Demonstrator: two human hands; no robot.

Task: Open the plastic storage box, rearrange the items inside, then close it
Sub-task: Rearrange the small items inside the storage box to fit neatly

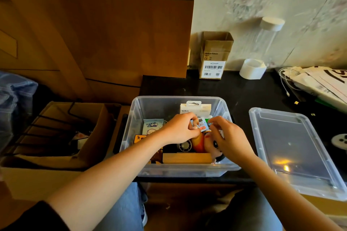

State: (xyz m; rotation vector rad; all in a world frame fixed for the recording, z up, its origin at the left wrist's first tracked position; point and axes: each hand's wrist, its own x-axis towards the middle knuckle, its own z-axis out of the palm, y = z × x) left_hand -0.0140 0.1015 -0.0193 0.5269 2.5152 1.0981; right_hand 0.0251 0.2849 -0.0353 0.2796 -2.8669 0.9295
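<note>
We see open storage box [135,118] on bench [244,90], lid [293,148] beside it; left hand [180,127] pinches small blue packet [201,125], right hand [229,137] touching it.

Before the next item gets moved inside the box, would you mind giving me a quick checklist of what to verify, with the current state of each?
1. Lid off: ok. The clear lid lies on the black counter to the right of the storage box.
2. Grip on the small blue packet: ok for the left hand, which pinches it.
3. Right hand holding the packet: cannot tell; its curled fingers are at the packet's edge.
4. Free space in the box: ok, bare floor at the back left.
5. Belkin package standing upright at the back: ok.
6. Plush doll clear of the rim: ok.
</note>
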